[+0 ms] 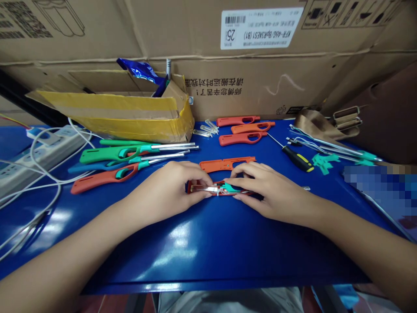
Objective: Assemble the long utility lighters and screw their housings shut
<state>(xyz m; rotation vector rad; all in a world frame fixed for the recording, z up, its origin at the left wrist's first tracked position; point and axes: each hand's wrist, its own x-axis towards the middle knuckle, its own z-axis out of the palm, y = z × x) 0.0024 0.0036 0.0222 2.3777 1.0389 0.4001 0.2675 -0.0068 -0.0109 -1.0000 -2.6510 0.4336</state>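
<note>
Between my two hands an opened red lighter half-shell (pixel 195 188) lies on the blue table, with a clear tube, white wire and a teal trigger (pixel 230 188) inside it. My left hand (pixel 177 184) closes its thumb and fingers on the left part of the lighter. With thumb and fingertips, my right hand (pixel 260 187) grips the shell around the trigger and covers its right end. Just behind them rests a loose orange half-shell (pixel 215 165), inner side up. A metal tip (pixel 306 188) shows to the right of my right hand.
Several lighters (pixel 107 154) with metal barrels lie at left, near a power strip (pixel 42 150) and white cables. Behind are a taped carton (pixel 130 117), clear tubes (pixel 208 128) and orange shells (pixel 243 138). At right lie a screwdriver (pixel 296 158), teal triggers (pixel 325 162) and wired barrels (pixel 329 145).
</note>
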